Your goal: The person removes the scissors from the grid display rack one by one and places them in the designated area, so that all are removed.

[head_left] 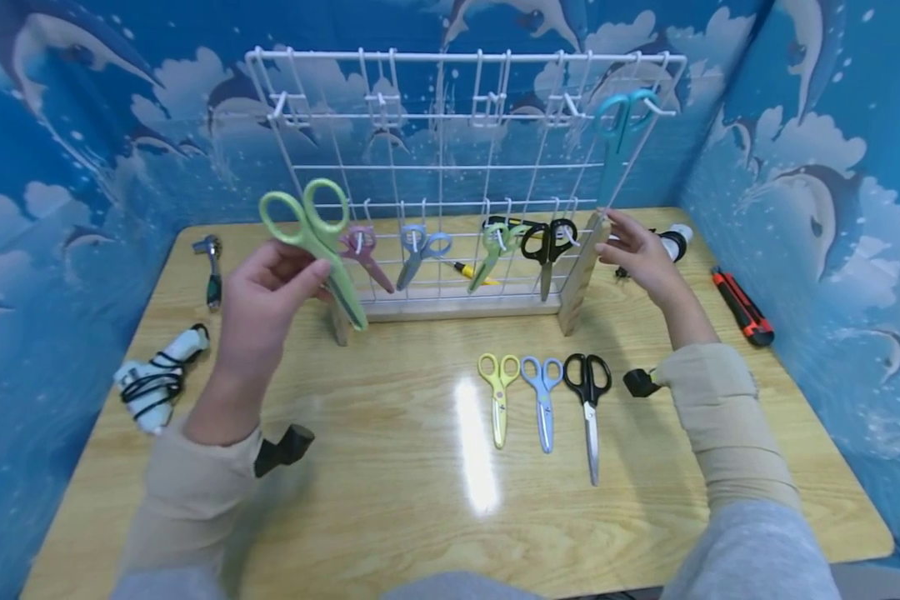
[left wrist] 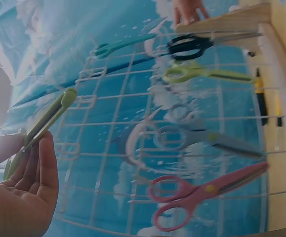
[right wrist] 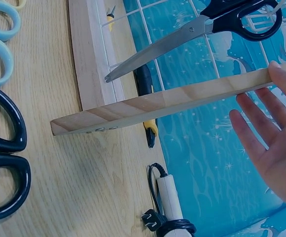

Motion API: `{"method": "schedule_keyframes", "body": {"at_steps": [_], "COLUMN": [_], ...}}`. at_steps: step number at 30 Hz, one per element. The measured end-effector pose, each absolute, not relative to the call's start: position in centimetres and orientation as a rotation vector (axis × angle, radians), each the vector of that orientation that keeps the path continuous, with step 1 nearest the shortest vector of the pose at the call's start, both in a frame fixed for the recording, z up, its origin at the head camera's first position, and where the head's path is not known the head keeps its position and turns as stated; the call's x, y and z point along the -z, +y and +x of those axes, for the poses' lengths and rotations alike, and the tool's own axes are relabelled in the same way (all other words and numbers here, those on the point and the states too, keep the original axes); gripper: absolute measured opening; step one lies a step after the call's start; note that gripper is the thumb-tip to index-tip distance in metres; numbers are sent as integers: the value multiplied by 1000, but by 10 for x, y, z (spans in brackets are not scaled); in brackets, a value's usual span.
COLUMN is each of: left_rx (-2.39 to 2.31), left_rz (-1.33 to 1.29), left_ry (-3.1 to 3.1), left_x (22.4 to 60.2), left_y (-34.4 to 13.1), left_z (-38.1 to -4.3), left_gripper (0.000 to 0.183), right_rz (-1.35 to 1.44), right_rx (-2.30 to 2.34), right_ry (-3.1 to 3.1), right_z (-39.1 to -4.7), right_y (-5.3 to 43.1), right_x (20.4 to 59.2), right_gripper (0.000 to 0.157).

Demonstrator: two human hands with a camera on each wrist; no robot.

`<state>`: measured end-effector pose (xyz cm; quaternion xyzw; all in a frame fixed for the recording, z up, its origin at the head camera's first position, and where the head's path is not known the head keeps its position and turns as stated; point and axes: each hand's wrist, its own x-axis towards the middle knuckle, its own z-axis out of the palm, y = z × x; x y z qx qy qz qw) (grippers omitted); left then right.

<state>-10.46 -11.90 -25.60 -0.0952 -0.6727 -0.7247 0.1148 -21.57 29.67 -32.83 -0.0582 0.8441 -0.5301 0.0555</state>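
My left hand [head_left: 266,287] pinches green scissors [head_left: 322,242] by the handles, blades angled down, in front of the wire rack's [head_left: 441,167] left side. Straight fingers of my right hand [head_left: 641,254] touch the wooden side post [right wrist: 162,101] at the rack's right end. On the rack's lower hooks hang pink scissors [left wrist: 202,192], blue-grey scissors [left wrist: 207,138], light green scissors [left wrist: 207,74] and black scissors [right wrist: 202,27]. Teal scissors [head_left: 621,125] hang from the upper right hook. Yellow scissors [head_left: 499,400], blue scissors [head_left: 543,404] and black-handled scissors [head_left: 588,392] lie on the table before the rack.
A ratchet [head_left: 212,271] and a white object wrapped in black cord [head_left: 157,379] lie at the left. A red-and-black utility knife [head_left: 742,307] lies at the right. Behind the post lies a white item with a plug [right wrist: 170,197]. Yellow-and-black tools [head_left: 468,271] lie behind the rack.
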Motion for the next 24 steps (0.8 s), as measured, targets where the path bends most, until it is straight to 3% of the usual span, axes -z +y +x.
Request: {"method": "schedule_keyframes", "body": {"at_steps": [5,10,12,17,24], "left_rx": [2155,2317,2329,2247,2192], "left_rz": [-217,-302,-281,-53,146], "left_ry": [-2179,-2230,-2309,-2640,-2903], "left_x": [293,386,401,375,401], "left_y": [-119,-129,-124,-93,-74], "left_z": [-111,-140,-141,-117,-113], "left_gripper": [27,31,31,32,22], "right_rz": [-177,-184,-188,-190,-190], "right_rx": [1612,1618,1618,1627,1640], "right_ry": [2559,2556,2557,2557,2555], "right_z": [-215,-216,-216,-216,-215], "right_y": [297,297,297,297,297], "right_x": [328,329,329,329,329], "right_gripper": [58,57,57,57,57]}}
